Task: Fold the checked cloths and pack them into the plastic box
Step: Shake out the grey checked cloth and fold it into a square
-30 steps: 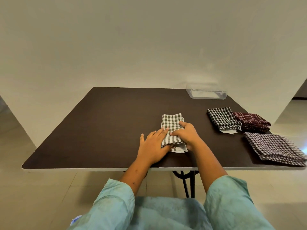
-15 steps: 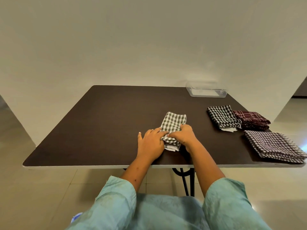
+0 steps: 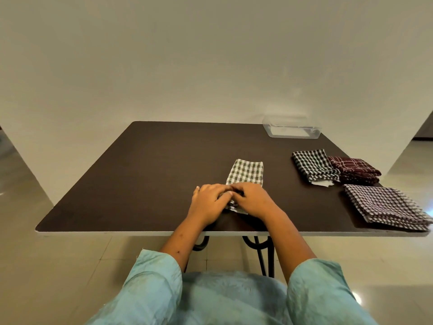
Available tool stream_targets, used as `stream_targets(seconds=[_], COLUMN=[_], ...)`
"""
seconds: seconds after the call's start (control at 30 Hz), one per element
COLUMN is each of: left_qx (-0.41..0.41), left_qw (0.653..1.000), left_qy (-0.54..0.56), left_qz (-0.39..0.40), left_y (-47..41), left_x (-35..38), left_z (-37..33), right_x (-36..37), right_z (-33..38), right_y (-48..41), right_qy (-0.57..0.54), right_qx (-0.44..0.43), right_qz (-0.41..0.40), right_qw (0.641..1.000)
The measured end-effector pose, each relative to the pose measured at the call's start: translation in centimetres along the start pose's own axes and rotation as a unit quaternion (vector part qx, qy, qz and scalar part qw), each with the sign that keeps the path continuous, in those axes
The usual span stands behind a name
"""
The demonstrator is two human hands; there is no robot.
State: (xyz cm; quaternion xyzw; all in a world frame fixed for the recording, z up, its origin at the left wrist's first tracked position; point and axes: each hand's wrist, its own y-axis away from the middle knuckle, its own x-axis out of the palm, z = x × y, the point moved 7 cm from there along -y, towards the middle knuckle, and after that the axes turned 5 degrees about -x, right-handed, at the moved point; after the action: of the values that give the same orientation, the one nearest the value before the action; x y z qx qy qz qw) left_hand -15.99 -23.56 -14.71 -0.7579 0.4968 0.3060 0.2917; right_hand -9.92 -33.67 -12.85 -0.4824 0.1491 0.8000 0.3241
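Note:
A green-and-white checked cloth point(image 3: 246, 172), folded into a narrow strip, lies on the dark table point(image 3: 152, 174) in front of me. My left hand point(image 3: 207, 204) and my right hand point(image 3: 254, 200) meet over its near end, fingers curled on the fabric there, and they hide that end. The clear plastic box point(image 3: 291, 130) stands at the far right corner, well apart from both hands. To the right lie a folded black-and-white checked cloth point(image 3: 312, 166), a folded maroon cloth point(image 3: 355, 171) and a larger brown-and-white checked cloth point(image 3: 384, 206).
The table's near edge point(image 3: 117, 233) runs just below my wrists. The brown-and-white cloth reaches the near right corner. A pale wall rises behind the table, and tiled floor surrounds it. Black metal table legs point(image 3: 262, 252) show under the near edge.
Both hands have drawn closer together on the near end of the green-and-white cloth. The left hand went from lying flat to curling on the fabric. The other cloths and box stayed put.

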Motion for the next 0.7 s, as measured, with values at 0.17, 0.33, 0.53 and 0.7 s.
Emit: stream_targets(seconds=[0.17,0.33,0.53,0.7], left_qx=[-0.034,-0.058,-0.070,-0.063], left_qw=[0.995,0.992,0.987,0.964], left_qy=[0.065,0.084,0.128,0.250], left_qz=[-0.063,-0.071,-0.069,-0.062], left_y=[0.1,-0.1,0.5,0.7], left_x=[-0.9,-0.8,-1.2,-1.6], left_z=[0.8,1.6,1.2,1.5], right_x=[2.1,3.2,2.1,1.1], right_z=[-0.3,-0.3,1.3,2.8], right_y=[0.4,0.8,0.8,0.6], right_qy=[0.101,0.150,0.203,0.218], right_qx=[-0.040,-0.016,-0.032,-0.018], right_qz=[0.061,0.048,-0.008,-0.015], right_qw=[0.992,0.987,0.979,0.976])
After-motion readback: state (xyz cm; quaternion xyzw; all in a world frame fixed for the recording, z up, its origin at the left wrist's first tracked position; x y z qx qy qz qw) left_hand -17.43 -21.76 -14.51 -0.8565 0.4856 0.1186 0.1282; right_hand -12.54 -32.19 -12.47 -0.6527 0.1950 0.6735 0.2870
